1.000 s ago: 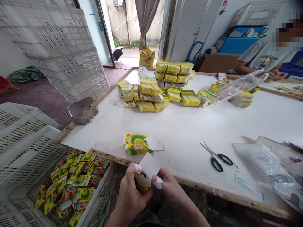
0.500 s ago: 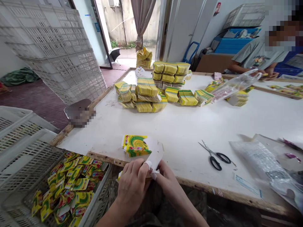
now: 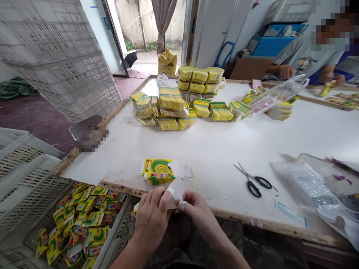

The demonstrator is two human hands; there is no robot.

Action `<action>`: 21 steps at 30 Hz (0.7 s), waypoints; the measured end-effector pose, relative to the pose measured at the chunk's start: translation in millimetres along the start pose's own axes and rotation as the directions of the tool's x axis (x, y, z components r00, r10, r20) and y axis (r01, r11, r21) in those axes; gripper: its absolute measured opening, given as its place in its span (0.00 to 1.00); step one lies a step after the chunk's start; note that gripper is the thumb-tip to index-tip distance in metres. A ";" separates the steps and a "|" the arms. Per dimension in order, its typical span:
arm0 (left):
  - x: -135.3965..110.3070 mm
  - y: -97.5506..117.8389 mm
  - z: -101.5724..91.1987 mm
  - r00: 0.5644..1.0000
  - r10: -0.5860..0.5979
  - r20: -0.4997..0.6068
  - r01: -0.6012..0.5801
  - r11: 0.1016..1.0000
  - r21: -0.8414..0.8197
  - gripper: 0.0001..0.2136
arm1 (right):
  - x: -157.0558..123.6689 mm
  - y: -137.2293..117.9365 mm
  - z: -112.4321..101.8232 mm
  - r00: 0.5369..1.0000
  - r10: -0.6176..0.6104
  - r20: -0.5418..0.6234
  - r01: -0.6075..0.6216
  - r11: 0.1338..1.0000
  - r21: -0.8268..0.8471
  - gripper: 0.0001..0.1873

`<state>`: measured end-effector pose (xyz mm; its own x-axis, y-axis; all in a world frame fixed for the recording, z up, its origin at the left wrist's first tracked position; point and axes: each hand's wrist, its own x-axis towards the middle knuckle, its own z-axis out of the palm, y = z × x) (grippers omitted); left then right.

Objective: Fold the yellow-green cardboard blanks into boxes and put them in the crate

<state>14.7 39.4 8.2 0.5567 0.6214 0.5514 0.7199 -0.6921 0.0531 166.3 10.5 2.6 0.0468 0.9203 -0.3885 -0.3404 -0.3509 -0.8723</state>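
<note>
Both my hands meet at the near edge of the white table (image 3: 213, 149). My left hand (image 3: 153, 216) is closed over a small yellow-green carton (image 3: 175, 186), of which mostly a white flap shows. My right hand (image 3: 196, 211) pinches the same carton from the right; white tape wraps some fingertips. Just beyond my hands lies a short stack of flat yellow-green cartons (image 3: 158, 172) on the table. Left of my hands, a white plastic crate (image 3: 28, 194) holds several folded cartons (image 3: 81, 220).
Black-handled scissors (image 3: 254, 181) lie to the right, with clear plastic bags (image 3: 311, 186) beyond them. Bundles of flat cartons (image 3: 179, 101) are stacked mid-table. Another person (image 3: 308, 56) works at the far right. White crates (image 3: 61, 56) lean stacked at the left.
My left hand has rotated over the carton, covering its open end. Both hands lifted slightly toward the table edge. The other person's arms moved apart.
</note>
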 end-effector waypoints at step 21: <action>23.1 4.4 -14.4 0.938 0.346 0.036 -0.346 0.915 0.207 0.10 | 1.3 13.0 0.7 0.994 0.061 -0.089 -0.037 0.967 0.254 0.04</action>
<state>24.8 45.5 33.1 0.7859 0.3563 0.5054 0.5522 -0.7723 -0.3141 161.3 7.2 -9.1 0.1095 0.8781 -0.4658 -0.5689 -0.3289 -0.7538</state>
